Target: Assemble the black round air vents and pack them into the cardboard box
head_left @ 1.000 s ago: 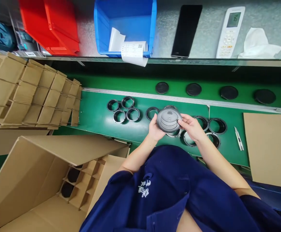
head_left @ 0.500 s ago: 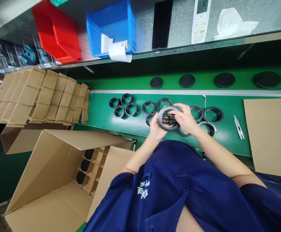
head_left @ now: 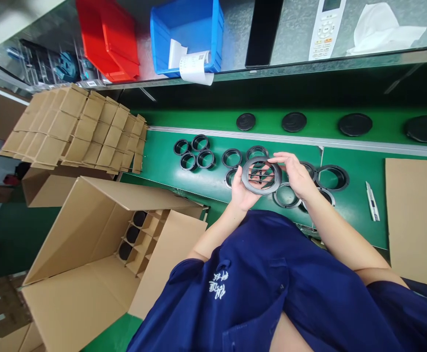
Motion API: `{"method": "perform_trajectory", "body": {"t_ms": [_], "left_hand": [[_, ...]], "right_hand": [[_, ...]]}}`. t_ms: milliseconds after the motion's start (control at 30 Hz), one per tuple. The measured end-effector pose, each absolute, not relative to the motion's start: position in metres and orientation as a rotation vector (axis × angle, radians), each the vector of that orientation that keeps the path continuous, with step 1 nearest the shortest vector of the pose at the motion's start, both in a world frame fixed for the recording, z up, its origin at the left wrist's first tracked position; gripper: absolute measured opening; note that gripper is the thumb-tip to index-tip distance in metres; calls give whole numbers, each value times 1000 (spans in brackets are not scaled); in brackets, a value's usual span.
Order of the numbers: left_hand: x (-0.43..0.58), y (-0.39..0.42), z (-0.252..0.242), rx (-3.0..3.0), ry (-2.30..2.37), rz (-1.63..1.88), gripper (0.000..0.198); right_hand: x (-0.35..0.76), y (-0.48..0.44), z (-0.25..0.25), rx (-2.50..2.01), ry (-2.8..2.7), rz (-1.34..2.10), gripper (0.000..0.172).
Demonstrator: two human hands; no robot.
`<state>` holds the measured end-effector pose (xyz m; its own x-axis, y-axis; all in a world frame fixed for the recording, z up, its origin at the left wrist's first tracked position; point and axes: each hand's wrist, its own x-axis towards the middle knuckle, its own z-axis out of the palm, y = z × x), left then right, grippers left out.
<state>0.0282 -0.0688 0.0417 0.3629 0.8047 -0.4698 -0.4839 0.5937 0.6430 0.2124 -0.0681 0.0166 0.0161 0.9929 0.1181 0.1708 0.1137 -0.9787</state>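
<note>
A round black air vent with thin slats across its middle is tilted toward me above the bench. My left hand is closed around its left and lower side, and some fingers show through the slats. At the vent's upper right edge is my right hand, with fingers stretched out by the rim; whether they touch it I cannot tell. Black rings lie below and around, among them a ring to the left, a silver-edged ring under the vent and a large ring beyond my right hand.
Several small rings stand at the bench's left. Black round discs line the back. A utility knife and cardboard sheet lie right. An open carton and stacked cardboard dividers occupy the left; a shelf holds a blue bin.
My right hand has drawn back from the vent's slats to its outer right edge, and its fingers have straightened. The vent now faces me more. The camera view has shifted slightly.
</note>
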Motion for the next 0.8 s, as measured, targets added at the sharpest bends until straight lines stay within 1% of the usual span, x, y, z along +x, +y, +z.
{"method": "perform_trajectory", "body": {"t_ms": [100,200,267,333,400,433,467,533,667,800], "left_hand": [[14,-58,35,398,820,837,70],[-4,-44,22,344,847,845,67],[-15,-36,11,287,913,820,62],[-24,-30,0,213,957,766,55],[-31,-23,-11,133,948,748,49],[-34,-19,-17,91,935,746,48],[-38,-15,-22,53,925,741,48],[-49,-4,-31,6,947,717,51],[-77,17,-47,60,1081,671,52],[-108,26,-57,39,1114,675,46]], "right_hand": [[198,-66,10,-1275,-1458,935,69],[179,-67,-3,-1223,-1852,782,63],[166,-66,-17,-1210,-2085,734,66],[153,-61,-31,-1298,-2170,771,80],[140,-49,-43,-1395,-2201,885,98],[134,-40,-49,-1419,-2214,954,105],[129,-28,-56,-1445,-2216,1004,107],[123,-2,-70,-1573,-2168,984,107],[128,51,-112,-1998,-1985,679,108],[140,76,-143,-2154,-2028,589,106]]}}
